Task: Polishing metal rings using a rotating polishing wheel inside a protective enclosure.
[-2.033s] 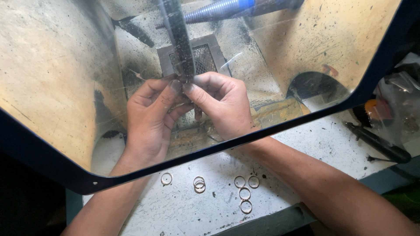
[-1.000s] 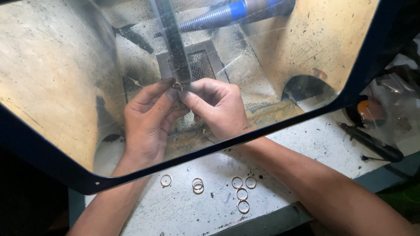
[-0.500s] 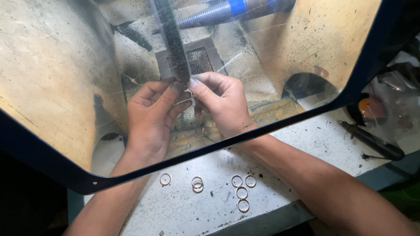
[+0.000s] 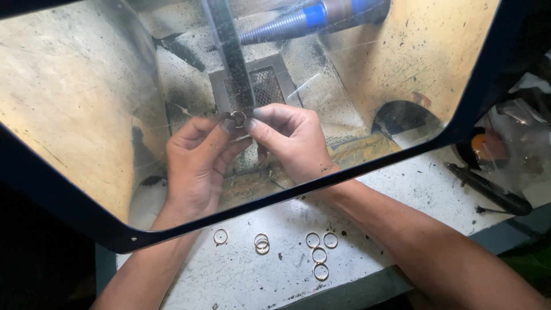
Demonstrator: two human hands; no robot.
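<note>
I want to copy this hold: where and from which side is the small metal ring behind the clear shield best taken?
Take the small metal ring by its rim at opposite edges, one grip from each side. It stands face-on to the camera, pinched between the left hand and right hand, so its thin band offers only the outer edge; fingertips from left and right probably suit it best.

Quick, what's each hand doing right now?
Left hand: closed, pinching the small ring.
Right hand: closed, fingertips pinching the same ring.

Metal rings [image 4: 317, 254] on white bench [image 4: 402, 201]
</note>
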